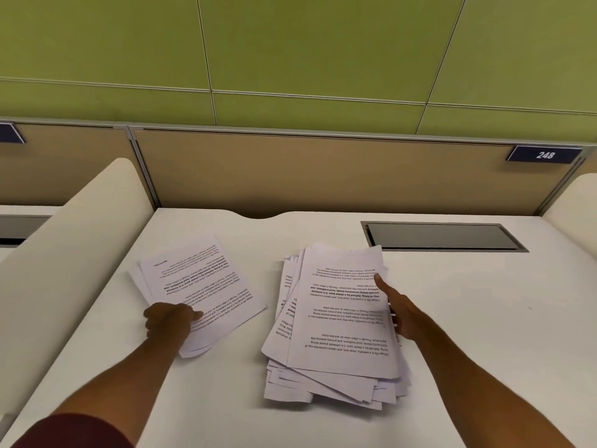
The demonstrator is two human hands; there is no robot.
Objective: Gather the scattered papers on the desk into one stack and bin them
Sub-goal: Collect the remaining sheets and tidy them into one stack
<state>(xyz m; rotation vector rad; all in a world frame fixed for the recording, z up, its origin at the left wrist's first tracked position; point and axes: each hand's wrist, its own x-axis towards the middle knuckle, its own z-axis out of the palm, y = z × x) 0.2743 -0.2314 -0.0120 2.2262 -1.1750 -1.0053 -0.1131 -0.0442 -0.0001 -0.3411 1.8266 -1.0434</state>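
Two piles of printed white sheets lie on the white desk (pixel 484 302). The smaller left pile (pixel 200 282) is fanned and turned at an angle; my left hand (pixel 169 321) grips its near corner, thumb on top. The larger, untidy right pile (pixel 336 321) sits in the middle of the desk with sheets sticking out at its near end. My right hand (pixel 400 313) holds this pile's right edge, thumb pressed on the top sheet and fingers hidden beneath. No bin is in view.
A dark recessed cable tray (pixel 442 237) is set into the desk at the back right. A tan partition (pixel 323 169) with a "248" plate (pixel 545 154) closes the back. Cream side dividers (pixel 64 253) stand left and right.
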